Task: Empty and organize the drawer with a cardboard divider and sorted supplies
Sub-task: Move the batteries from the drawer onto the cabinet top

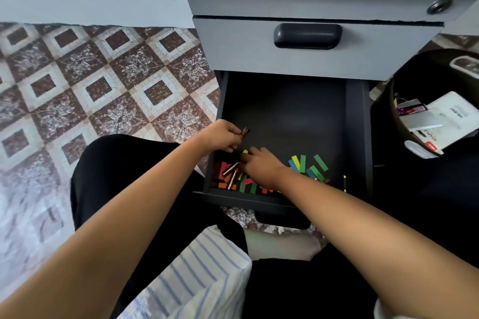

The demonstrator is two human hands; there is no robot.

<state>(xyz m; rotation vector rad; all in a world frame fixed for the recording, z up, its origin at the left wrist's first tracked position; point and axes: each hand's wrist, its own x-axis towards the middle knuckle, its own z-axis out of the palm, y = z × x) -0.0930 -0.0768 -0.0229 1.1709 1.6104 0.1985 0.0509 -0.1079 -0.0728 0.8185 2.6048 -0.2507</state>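
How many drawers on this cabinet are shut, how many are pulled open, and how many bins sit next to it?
Shut drawers: 2, the keyhole drawer and the handle drawer
Open drawer: 1
Bin: 1
Total: 4

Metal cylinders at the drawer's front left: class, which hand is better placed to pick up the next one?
Right. The right hand lies beside the metal cylinders, apparently free; the left hand already pinches a small item farther back.
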